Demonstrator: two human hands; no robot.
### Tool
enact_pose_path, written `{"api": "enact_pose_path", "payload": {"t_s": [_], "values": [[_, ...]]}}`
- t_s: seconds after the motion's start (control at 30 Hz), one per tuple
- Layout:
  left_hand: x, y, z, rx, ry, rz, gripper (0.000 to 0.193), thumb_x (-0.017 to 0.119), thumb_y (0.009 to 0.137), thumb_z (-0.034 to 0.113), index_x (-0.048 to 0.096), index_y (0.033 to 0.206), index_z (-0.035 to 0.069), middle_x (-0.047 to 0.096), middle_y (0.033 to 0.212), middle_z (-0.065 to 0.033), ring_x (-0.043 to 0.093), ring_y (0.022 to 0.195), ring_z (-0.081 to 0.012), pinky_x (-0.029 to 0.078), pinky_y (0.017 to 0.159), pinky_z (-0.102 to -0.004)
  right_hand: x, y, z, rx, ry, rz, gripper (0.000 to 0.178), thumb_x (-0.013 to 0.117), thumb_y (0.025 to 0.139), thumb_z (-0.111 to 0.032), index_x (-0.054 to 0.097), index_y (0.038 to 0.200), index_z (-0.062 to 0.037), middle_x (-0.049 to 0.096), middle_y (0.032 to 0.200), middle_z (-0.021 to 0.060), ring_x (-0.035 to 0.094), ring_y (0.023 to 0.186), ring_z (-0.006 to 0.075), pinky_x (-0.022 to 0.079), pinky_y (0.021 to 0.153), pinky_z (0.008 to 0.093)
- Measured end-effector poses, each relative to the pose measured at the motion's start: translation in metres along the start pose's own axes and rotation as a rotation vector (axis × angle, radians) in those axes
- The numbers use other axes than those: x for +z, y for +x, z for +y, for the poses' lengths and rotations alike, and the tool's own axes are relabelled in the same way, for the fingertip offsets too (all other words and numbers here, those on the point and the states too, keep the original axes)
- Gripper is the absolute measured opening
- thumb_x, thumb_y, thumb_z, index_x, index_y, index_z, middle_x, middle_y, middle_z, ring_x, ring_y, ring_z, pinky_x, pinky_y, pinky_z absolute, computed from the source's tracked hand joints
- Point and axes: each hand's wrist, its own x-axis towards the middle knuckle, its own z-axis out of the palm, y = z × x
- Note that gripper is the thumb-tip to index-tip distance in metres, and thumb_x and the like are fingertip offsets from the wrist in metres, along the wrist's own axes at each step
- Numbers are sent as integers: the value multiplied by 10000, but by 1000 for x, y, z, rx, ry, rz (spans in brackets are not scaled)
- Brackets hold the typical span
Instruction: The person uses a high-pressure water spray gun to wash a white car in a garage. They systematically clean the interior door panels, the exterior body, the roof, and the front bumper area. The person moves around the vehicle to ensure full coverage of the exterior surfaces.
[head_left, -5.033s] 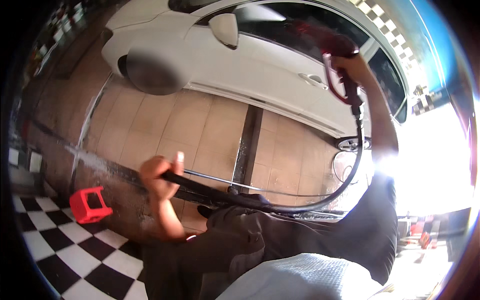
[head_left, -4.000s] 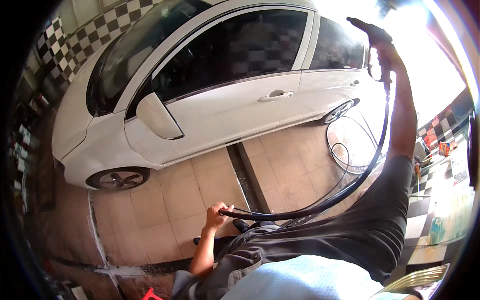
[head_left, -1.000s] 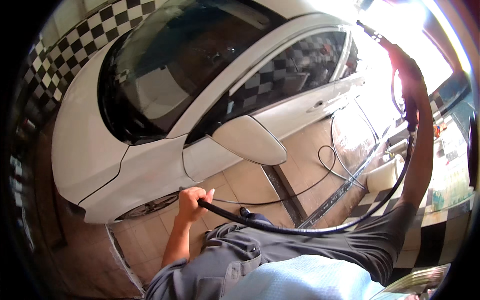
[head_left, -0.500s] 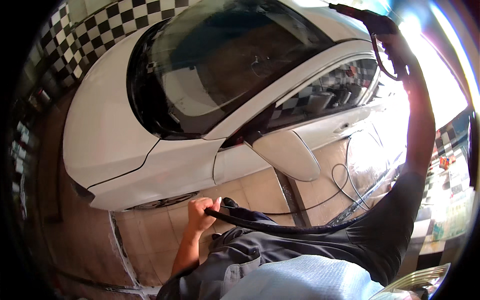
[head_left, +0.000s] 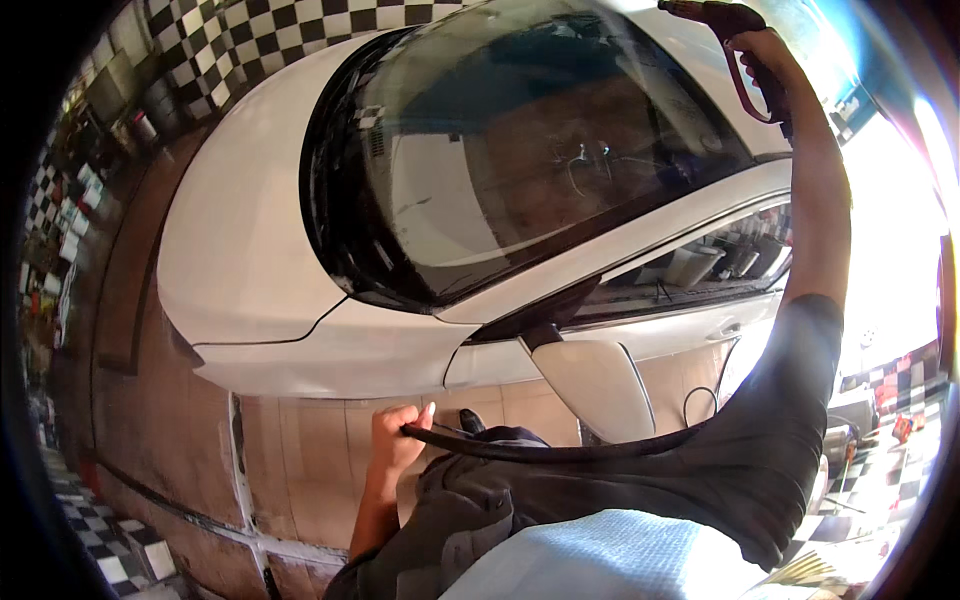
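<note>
My right hand is raised at the upper right, wrapped round the grip of a black pressure washer gun. The gun's nozzle points left, over the roof of a white car. Low in the middle, my left hand is closed on a black hose, which runs right across my body toward my right arm. The car's windshield and side mirror lie ahead of me, the mirror just beyond the hose. I cannot tell whether water leaves the nozzle.
Tiled floor with a pale channel strip lies between me and the car. A black-and-white checkered wall stands behind the car. Containers and clutter line the far left. Strong glare whitens the right side.
My view has shifted, so the car sits further right and lower. The gun in my right hand appears slightly lower and more fully in view. Both hands keep their hold.
</note>
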Motion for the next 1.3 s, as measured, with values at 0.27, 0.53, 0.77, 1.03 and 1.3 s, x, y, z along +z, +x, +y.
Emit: {"api": "enact_pose_path", "payload": {"t_s": [0.27, 0.53, 0.77, 1.03, 1.3], "values": [[0, -2, 7, 18, -29, -58, 450, 717, 777, 99, 345, 532, 31, 370, 486, -129, 334, 433, -297, 266, 425, -387, 51, -11, -41, -205, 94, -108, 248, 674, 749, -278, 613, 881, -78, 538, 601, 7, 510, 471, 114, 442, 423, 293], [-8, -23, -9, 111, -85, -120, 451, 706, 783, 144, 362, 511, 40, 401, 482, -133, 380, 423, -324, 295, 424, -395, 82, -8, -5, -337, -25, -47, 197, 705, 756, -242, 614, 814, -77, 539, 600, 13, 517, 499, 127, 415, 454, 278], [-29, -53, -4, 85, -94, -180, 407, 679, 812, 179, 437, 518, 35, 472, 510, -145, 469, 452, -333, 343, 444, -408, 104, -132, -82, -455, 156, -268, 169, 715, 750, -174, 617, 817, -54, 582, 665, 20, 547, 570, 126, 450, 538, 291], [-27, -86, -6, 182, -152, -199, 414, 665, 814, 170, 402, 526, 31, 453, 510, -139, 466, 462, -316, 339, 463, -408, 63, -198, -38, -150, 78, -317, 160, 707, 769, -177, 636, 820, -43, 601, 669, 25, 549, 568, 114, 449, 541, 259], [-23, -100, 18, 279, -205, -346, 398, 665, 807, 223, 455, 515, 53, 503, 529, -117, 529, 516, -320, 399, 496, -428, 56, -375, -28, -50, 174, -218, 309, 768, 680, -34, 635, 958, -15, 632, 874, 61, 602, 813, 158, 515, 701, 279]]}}
